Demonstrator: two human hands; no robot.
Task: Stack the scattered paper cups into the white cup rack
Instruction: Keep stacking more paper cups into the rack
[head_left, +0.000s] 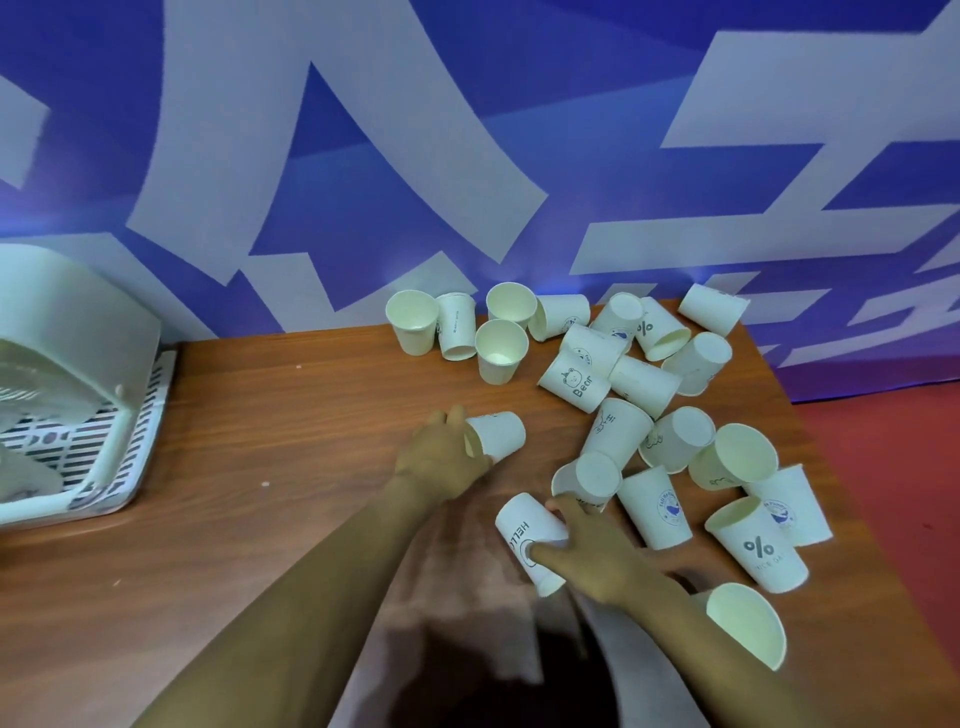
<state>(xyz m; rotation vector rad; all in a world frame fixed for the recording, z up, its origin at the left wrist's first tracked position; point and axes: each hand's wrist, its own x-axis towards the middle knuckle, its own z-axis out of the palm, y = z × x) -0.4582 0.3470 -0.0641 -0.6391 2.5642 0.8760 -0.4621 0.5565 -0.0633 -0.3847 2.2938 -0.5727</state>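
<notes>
The left hand (441, 457) curls its fingers around a plain paper cup (497, 435) lying on its side on the wooden bench (249, 519). The right hand (592, 551) pinches a tipped cup printed "HELLO" (524, 540) (thumb on its wall, fingers over its base). The other scattered cups (649, 395), some upright and some toppled, crowd the bench's right half. The white cup rack (67, 395) stands well apart at the left edge.
</notes>
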